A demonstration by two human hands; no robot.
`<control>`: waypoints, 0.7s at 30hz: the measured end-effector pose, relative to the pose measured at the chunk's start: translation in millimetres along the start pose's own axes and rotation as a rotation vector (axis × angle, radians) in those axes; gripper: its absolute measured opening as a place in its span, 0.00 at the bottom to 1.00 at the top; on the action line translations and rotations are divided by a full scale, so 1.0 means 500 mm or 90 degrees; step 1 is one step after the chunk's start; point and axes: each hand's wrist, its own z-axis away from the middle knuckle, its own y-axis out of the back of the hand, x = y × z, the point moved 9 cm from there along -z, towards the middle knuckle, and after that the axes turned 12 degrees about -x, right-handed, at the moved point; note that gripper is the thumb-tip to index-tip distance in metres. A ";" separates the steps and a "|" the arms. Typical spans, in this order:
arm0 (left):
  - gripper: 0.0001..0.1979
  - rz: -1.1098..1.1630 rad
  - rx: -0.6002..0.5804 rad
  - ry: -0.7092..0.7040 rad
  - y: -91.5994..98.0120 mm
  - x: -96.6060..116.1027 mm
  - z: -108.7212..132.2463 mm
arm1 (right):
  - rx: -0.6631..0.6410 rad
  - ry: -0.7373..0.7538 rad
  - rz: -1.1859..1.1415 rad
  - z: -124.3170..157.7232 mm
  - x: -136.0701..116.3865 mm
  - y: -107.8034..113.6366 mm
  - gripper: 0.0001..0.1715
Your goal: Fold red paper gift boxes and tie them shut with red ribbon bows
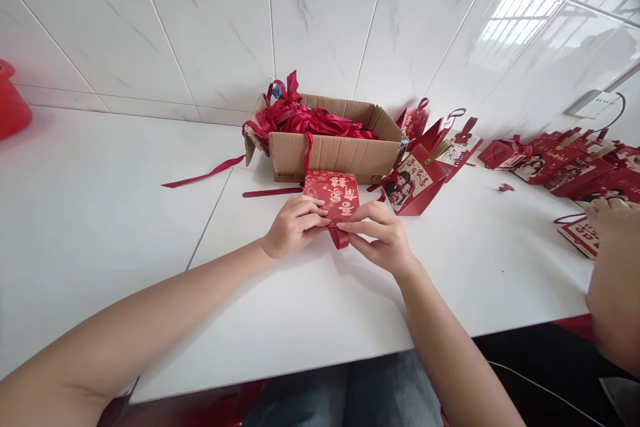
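Note:
In front of me a red gift box [333,197] with gold lettering lies tipped on the white table, its top edge toward me. A looped red ribbon handle [339,237] sticks out from that edge. My left hand [297,223] grips the box's left near side, thumb below and fingers on top. The fingertips of my right hand [380,233] pinch the right near edge beside the ribbon loop. Right behind the gift box stands a cardboard box [335,155] heaped with red ribbons [310,119].
Finished-looking red gift boxes [413,180] stand to the right, with more boxes [545,160] along the wall. At far right a co-worker's hand [613,213] is by another box. Loose ribbon strips [273,193] lie left. A red container [13,103] sits at the left edge.

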 end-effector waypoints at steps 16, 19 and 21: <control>0.04 0.019 -0.004 0.015 -0.003 -0.004 0.001 | 0.075 -0.012 -0.012 0.002 0.012 -0.017 0.10; 0.04 0.018 -0.003 0.010 -0.002 -0.003 0.002 | 0.064 -0.035 -0.021 0.002 0.018 -0.020 0.10; 0.04 0.014 -0.003 0.006 -0.002 -0.001 0.002 | 0.035 -0.058 -0.034 0.001 0.024 -0.025 0.10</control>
